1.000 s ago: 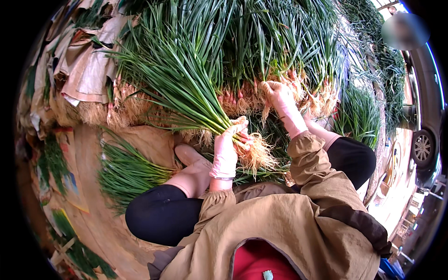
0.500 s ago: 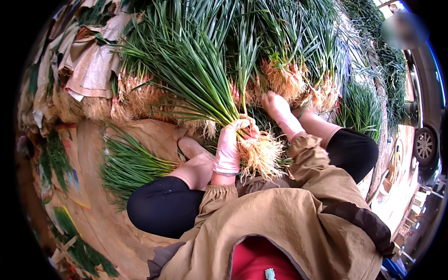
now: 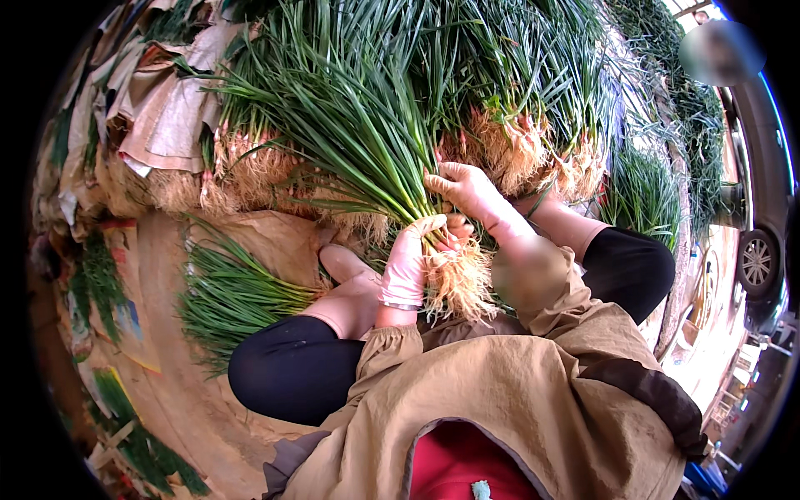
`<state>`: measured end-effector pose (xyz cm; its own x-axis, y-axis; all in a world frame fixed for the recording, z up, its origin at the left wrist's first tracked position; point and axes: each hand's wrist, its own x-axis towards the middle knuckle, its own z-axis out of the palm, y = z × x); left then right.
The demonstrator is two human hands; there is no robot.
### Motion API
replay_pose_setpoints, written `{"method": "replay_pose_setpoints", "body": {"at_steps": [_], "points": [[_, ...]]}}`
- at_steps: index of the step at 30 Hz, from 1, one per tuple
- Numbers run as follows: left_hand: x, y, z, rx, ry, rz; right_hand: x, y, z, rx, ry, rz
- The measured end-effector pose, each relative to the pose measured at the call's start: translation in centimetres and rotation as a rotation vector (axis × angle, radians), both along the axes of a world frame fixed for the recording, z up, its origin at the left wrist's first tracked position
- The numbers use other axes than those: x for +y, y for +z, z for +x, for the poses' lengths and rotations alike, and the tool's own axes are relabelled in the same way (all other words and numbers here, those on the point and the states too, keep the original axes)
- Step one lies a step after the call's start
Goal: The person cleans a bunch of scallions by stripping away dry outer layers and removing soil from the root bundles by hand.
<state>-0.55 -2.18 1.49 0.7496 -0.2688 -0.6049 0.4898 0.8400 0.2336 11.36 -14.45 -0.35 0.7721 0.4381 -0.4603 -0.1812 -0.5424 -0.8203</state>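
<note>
My left hand [image 3: 407,262], in a pale pink glove, is closed round a bunch of long green allium plants [image 3: 387,167] just above their stringy, straw-coloured roots [image 3: 458,283]. The leaves fan up and to the left. My right hand [image 3: 468,193], gloved alike, is just above and right of my left, its fingers closed on the stems of the same bunch. Behind both hands lies a big pile of similar plants [image 3: 500,58], with reddish bases and matted roots facing me.
Brown sacking [image 3: 175,350] lies left of my crossed legs, bearing another loose bunch [image 3: 237,296]. Folded cloths [image 3: 167,117] are heaped at upper left. More greens [image 3: 637,200] lie at right. A parked car [image 3: 758,275] and a blurred round patch stand at the right rim.
My right hand has moved left from the root ends of the pile onto the held bunch. My left hand and bunch shifted slightly down, then held about still.
</note>
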Motion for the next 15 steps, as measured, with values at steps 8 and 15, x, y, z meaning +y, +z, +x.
{"method": "replay_pose_setpoints", "body": {"at_steps": [8,15], "points": [[-2.9,-1.7,-0.8,-0.257,0.259,-0.274,-1.4,-9.8,2.9,1.022,-0.639,1.078],[2.1,-2.0,-0.9,-0.386,0.345,-0.250,-2.4,-8.4,1.2,0.133,1.194,-0.781]]}}
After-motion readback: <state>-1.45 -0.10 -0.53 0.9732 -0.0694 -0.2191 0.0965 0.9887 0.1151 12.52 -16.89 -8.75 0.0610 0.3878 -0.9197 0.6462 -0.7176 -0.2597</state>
